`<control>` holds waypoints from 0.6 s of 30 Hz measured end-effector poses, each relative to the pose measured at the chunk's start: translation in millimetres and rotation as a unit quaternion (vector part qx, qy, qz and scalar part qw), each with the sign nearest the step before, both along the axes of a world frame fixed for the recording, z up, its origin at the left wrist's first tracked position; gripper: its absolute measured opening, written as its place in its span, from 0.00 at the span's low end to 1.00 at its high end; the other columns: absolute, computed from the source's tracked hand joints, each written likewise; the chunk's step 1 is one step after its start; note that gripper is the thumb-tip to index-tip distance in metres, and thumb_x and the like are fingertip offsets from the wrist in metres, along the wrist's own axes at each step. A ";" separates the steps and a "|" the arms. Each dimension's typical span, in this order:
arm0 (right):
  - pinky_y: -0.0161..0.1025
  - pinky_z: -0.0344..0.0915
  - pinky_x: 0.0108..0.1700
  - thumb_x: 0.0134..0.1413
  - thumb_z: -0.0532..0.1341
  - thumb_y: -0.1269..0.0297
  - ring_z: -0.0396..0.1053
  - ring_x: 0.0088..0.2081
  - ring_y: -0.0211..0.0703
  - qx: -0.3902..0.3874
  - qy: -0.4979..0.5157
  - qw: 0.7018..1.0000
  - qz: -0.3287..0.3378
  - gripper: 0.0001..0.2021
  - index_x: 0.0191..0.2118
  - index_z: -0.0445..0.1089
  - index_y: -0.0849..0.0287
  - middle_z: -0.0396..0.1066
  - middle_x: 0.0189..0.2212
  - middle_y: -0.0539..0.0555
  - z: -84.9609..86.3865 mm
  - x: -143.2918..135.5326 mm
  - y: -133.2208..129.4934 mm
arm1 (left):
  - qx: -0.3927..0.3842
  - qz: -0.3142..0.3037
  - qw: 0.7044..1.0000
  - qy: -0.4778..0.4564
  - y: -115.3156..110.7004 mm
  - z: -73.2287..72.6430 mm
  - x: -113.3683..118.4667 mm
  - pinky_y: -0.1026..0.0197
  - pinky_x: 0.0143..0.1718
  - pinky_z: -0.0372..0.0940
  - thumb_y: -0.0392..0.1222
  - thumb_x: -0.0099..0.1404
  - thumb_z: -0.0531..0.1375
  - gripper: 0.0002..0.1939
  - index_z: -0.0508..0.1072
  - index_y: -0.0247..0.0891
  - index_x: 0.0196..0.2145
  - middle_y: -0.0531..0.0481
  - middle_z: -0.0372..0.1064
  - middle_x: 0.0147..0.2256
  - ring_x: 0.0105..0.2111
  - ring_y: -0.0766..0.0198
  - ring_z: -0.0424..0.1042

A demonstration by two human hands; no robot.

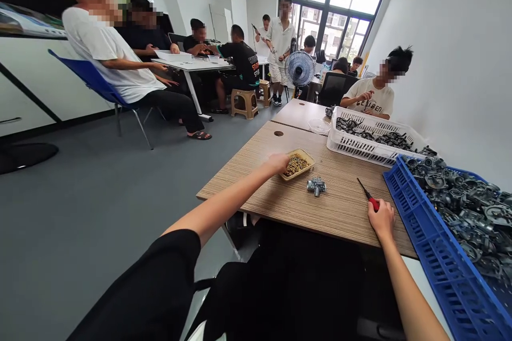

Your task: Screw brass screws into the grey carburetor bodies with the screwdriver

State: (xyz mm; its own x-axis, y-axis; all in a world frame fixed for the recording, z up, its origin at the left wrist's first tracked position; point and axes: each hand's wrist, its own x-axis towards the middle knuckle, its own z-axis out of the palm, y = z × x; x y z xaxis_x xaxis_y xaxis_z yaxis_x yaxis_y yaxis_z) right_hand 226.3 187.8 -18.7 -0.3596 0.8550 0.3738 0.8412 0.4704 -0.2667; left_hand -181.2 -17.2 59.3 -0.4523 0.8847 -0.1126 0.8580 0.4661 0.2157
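My left hand (279,163) reaches over the near-left side of a small beige tray (285,177) of small brass-coloured parts (298,165). Its fingertips are hidden, so whether they pinch anything does not show. My right hand (382,219) rests on the wood-grain table (256,176), wrapped round the red handle of a screwdriver (373,202). The dark shaft points up and left, away from me. Between the hands, a grey metal carburetor body (317,186) lies on the table, touched by neither hand.
At my right stands a blue crate (430,240) heaped with carburetors. Behind it a white basket (356,153) holds more dark metal parts. A clear plastic dish (319,126) lies farther back. One person (370,98) sits beyond the basket; several others sit or stand near a fan (300,70).
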 end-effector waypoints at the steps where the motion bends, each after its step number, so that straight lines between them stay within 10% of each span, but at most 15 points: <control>1: 0.50 0.60 0.49 0.61 0.55 0.55 0.67 0.47 0.60 -0.001 -0.001 1.000 0.000 0.18 0.46 0.73 0.61 0.73 0.43 0.67 0.3 -0.1 -0.1 | 0.004 -0.002 1.000 0.000 1.4 -0.6 0.7 0.59 0.41 0.64 0.36 0.52 0.68 0.04 0.78 0.40 0.29 0.45 0.76 0.32 0.38 0.52 0.74; 18: 0.49 0.60 0.49 0.62 0.55 0.55 0.67 0.48 0.60 -0.015 -0.009 1.000 -0.007 0.18 0.48 0.73 0.62 0.72 0.45 0.67 2.3 -1.2 -1.3 | 0.103 -0.033 0.993 -0.043 8.9 -18.0 -7.2 0.61 0.39 0.63 0.35 0.56 0.63 0.02 0.77 0.40 0.29 0.49 0.76 0.32 0.35 0.58 0.74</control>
State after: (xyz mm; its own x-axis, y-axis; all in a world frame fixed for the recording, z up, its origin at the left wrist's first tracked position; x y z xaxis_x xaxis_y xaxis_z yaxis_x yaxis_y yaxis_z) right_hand 225.1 186.5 -16.5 -0.3547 0.8705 0.3413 0.8525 0.4510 -0.2643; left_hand -188.4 -8.3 41.2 -0.3884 0.9207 0.0382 0.8600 0.3473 0.3739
